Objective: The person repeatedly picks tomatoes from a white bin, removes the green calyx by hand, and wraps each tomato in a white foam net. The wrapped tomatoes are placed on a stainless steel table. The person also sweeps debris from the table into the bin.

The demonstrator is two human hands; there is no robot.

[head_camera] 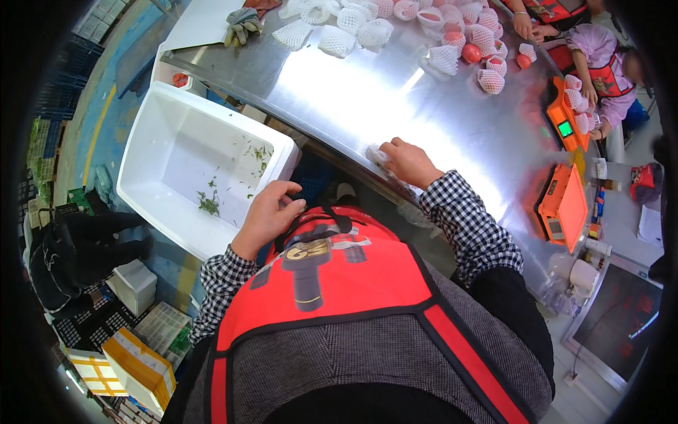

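Observation:
My right hand (412,162) rests at the near edge of a stainless steel table (339,106), its fingers closed on a crumpled white cloth or foam piece (379,156); which of the two, I cannot tell. Beside the rim of a large white bin (212,111), my left hand (271,214) hovers with curled fingers and thumb apart, and nothing shows in it. Green leafy scraps (208,202) lie on the bin's floor. Across the table's far side are empty-looking white foam net sleeves (337,41) and several red fruits, perhaps tomatoes, in pink-white foam nets (491,81).
Two orange scales (573,114) (564,206) stand at the table's right side. Two people (609,69) work at the far right corner, one with hands by netted fruit. Gloves (242,26) lie at the far left. Crates and foam boxes (139,365) stand on the floor at left.

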